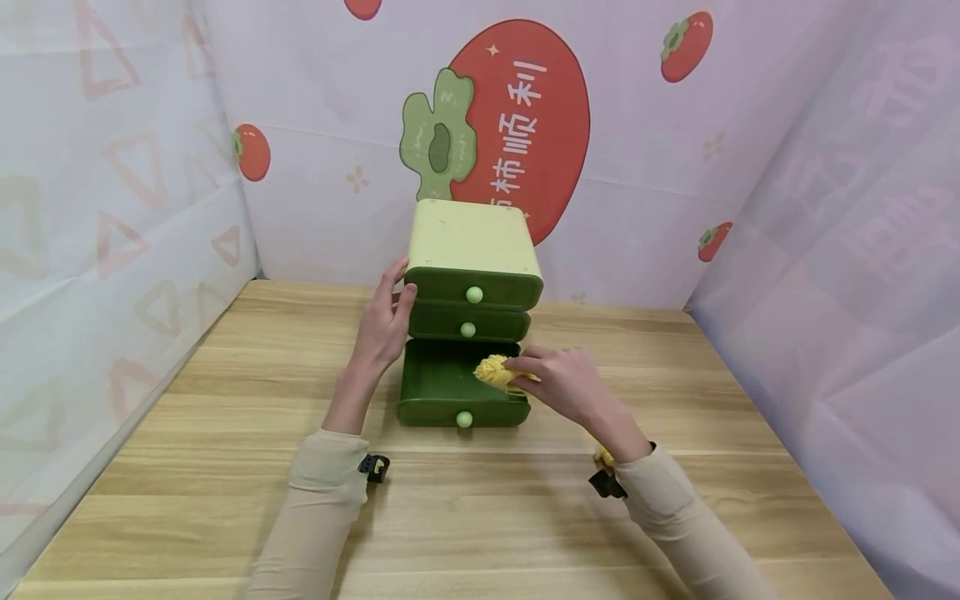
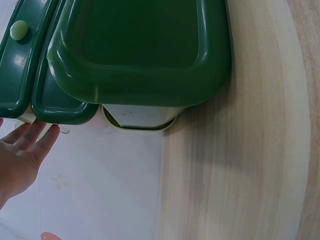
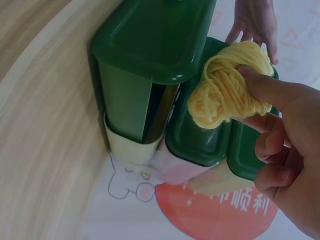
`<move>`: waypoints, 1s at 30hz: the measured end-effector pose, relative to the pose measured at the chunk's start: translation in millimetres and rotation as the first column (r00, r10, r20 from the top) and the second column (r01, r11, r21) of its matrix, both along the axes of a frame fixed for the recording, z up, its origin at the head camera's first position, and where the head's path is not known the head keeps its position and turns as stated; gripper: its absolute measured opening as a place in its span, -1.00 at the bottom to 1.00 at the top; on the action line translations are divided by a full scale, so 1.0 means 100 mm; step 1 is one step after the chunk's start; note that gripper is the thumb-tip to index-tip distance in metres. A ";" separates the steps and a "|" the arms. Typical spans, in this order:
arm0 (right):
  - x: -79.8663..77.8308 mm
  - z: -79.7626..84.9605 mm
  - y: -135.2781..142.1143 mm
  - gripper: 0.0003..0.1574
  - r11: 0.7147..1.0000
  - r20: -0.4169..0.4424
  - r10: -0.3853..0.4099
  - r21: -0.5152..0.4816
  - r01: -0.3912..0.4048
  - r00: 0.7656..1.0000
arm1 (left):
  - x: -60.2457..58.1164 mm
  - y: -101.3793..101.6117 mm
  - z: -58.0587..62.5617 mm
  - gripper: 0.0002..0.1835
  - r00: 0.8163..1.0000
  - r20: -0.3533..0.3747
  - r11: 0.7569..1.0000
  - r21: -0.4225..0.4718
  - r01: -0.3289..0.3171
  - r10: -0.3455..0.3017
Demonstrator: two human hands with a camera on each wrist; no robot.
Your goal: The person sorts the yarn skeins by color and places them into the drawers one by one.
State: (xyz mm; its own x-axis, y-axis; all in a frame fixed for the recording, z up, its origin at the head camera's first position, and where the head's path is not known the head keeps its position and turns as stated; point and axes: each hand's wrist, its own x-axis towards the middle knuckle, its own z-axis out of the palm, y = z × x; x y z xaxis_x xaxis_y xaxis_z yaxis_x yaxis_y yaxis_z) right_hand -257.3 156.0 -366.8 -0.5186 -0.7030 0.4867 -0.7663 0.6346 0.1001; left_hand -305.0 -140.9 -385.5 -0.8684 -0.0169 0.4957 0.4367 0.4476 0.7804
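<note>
A small cabinet [image 1: 476, 237] with a cream top and three green drawers stands toward the back of the table. Its bottom drawer [image 1: 438, 375] is pulled out; the upper two look closed. My left hand [image 1: 382, 325] touches the cabinet's left side with extended fingers, which also show at its edge in the left wrist view. Between thumb and fingers, my right hand [image 1: 566, 383] pinches a bundle of yellow yarn [image 3: 230, 85]. In the head view the yarn hangs over the right part of the open drawer, and the drawer's far inside is in shadow.
Beside my right wrist lies another yellow thing [image 1: 604, 456], mostly hidden by the arm. Light wooden tabletop [image 1: 465, 517] surrounds the cabinet. Printed cloth [image 1: 322, 200] hangs behind the table and along both sides.
</note>
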 end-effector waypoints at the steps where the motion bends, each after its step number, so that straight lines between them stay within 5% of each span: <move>1: -0.01 0.00 -0.02 -0.74 1.000 -0.001 0.004 0.000 -0.004 1.000 | 0.00 0.00 0.00 -0.43 1.000 0.002 1.000 0.002 0.001 -0.001; 9: -0.07 0.01 -0.19 -0.72 1.000 -0.032 0.026 0.006 -0.026 0.999 | 0.01 0.02 0.00 -0.44 1.000 0.006 1.000 0.010 -0.001 0.001; 18: -0.11 -0.03 -0.40 -0.67 0.997 -0.009 -0.043 0.063 0.044 0.999 | 0.02 0.02 0.00 -0.45 1.000 0.006 1.000 0.005 0.000 0.000; 30: -0.19 -0.14 -0.67 -0.69 0.997 0.043 -0.040 0.067 0.037 0.998 | 0.03 0.02 0.00 -0.46 1.000 0.002 1.000 -0.003 -0.008 0.008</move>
State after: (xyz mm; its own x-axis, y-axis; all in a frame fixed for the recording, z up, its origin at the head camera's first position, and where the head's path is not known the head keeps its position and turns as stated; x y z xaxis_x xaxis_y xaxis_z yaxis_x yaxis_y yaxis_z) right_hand -276.1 89.3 -381.0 -0.5657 -0.7118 0.4163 -0.7460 0.6569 0.1094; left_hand -302.3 -138.9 -385.2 -0.8694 -0.0224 0.4936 0.4313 0.4529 0.7803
